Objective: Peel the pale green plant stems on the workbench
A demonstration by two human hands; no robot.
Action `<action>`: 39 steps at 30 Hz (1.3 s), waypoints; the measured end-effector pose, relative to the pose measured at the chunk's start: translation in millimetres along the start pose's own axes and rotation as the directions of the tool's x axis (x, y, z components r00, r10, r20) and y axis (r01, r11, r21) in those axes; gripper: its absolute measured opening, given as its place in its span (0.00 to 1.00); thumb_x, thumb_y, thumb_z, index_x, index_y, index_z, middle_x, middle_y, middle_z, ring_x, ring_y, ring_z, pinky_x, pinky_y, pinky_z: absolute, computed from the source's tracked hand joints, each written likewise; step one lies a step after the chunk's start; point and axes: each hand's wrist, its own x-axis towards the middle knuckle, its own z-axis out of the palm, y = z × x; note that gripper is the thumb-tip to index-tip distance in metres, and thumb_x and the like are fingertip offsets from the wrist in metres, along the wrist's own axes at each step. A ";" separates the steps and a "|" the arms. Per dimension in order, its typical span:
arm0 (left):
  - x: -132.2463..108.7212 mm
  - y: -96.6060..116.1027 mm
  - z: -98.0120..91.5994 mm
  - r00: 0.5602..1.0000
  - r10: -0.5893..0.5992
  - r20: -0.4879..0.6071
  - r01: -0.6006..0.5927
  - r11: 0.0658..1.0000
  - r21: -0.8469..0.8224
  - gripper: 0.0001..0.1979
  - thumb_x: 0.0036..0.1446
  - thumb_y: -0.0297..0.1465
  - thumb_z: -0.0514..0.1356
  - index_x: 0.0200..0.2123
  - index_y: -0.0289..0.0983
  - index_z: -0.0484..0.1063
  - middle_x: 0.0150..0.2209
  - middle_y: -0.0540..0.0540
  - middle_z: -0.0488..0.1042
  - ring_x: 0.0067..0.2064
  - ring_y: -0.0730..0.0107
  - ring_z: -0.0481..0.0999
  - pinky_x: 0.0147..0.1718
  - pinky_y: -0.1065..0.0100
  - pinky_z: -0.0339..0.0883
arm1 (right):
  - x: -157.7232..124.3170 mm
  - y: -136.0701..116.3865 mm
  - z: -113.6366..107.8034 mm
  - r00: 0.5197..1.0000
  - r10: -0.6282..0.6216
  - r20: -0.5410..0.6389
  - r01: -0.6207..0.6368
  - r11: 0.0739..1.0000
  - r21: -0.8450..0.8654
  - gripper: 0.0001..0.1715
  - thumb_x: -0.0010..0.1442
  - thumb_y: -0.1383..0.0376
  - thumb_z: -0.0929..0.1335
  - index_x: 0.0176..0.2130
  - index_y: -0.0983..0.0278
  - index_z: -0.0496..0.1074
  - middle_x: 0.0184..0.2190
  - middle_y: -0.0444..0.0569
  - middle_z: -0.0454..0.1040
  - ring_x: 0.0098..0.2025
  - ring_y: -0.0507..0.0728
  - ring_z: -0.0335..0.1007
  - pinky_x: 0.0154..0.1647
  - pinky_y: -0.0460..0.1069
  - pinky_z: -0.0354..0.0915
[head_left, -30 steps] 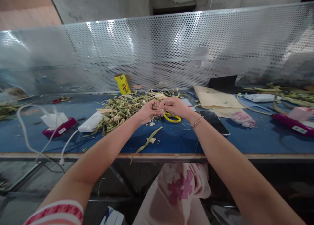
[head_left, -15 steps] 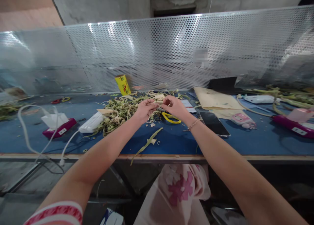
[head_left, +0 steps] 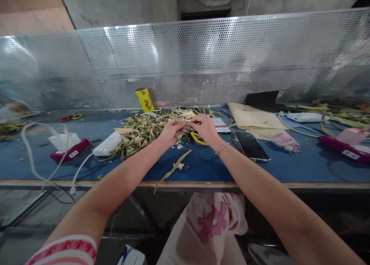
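Observation:
My left hand [head_left: 171,130] and my right hand [head_left: 204,127] meet over the blue table top [head_left: 202,163], fingertips pinched together on a thin pale plant strip between them. Just behind them lies a heap of green and pale plant scraps [head_left: 144,129]. A pair of yellow-handled scissors [head_left: 199,138] rests on the table under my right hand. One long green strip [head_left: 172,168] lies in front of the hands and hangs over the table's front edge.
A perforated metal screen [head_left: 185,64] closes the back. On the left are a pink tissue box [head_left: 66,146], white cables [head_left: 34,157] and a white power strip [head_left: 107,144]. On the right lie a phone [head_left: 252,145], brown paper [head_left: 254,116], a pink gadget [head_left: 283,139] and a magenta box [head_left: 345,145].
My hands parted slightly half a second ago and have come back together, fingertips touching, a little farther back over the scissors.

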 end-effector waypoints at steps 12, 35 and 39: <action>-1.3 3.2 -0.6 0.999 -0.034 0.035 0.034 0.999 0.001 0.04 0.41 0.22 0.64 0.22 0.32 0.70 0.22 0.49 0.74 0.23 0.81 0.71 0.22 0.80 0.64 | -0.9 0.0 -9.7 0.981 -0.194 -0.013 0.192 0.978 -0.077 0.06 0.52 0.66 0.65 0.26 0.64 0.71 0.27 0.48 0.70 0.31 0.53 0.65 0.30 0.47 0.63; -5.5 -3.6 4.3 0.994 0.103 0.026 -0.106 0.982 0.154 0.13 0.28 0.25 0.69 0.20 0.31 0.69 0.18 0.50 0.72 0.22 0.75 0.72 0.27 0.72 0.65 | 1.3 -7.4 -8.3 0.967 0.232 0.102 -0.251 0.928 0.276 0.09 0.41 0.62 0.69 0.21 0.66 0.70 0.19 0.45 0.69 0.22 0.50 0.62 0.25 0.47 0.60; -4.2 -2.4 4.1 0.998 0.033 0.050 -0.037 0.996 0.084 0.11 0.30 0.23 0.69 0.21 0.30 0.70 0.20 0.47 0.73 0.25 0.73 0.74 0.29 0.71 0.67 | 1.9 -5.3 -8.9 0.949 0.286 0.133 -0.314 0.887 0.337 0.10 0.40 0.61 0.69 0.21 0.66 0.70 0.18 0.44 0.69 0.21 0.49 0.61 0.24 0.46 0.60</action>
